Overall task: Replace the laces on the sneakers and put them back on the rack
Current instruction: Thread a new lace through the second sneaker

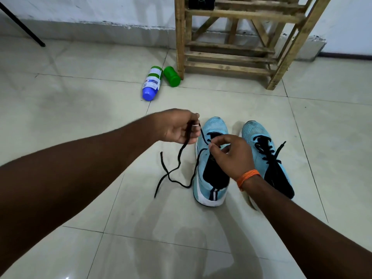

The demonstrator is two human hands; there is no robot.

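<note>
Rack: wooden rack [237, 47] stands at the far edge of the floor [80, 87].
Sneaker: blue sneaker [209, 178], mid-floor, toe toward the rack.
Hands: left hand [175, 127] grips the black lace [179, 159]; right hand [231, 156] pinches it at the sneaker.
Lace: slack trails leftward, nearer the left hand.

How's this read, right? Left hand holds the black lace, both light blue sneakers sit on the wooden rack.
Not quite. The head view shows both light blue sneakers on the tiled floor in front of the wooden rack, not on it. The left hand does hold the black lace.
</note>
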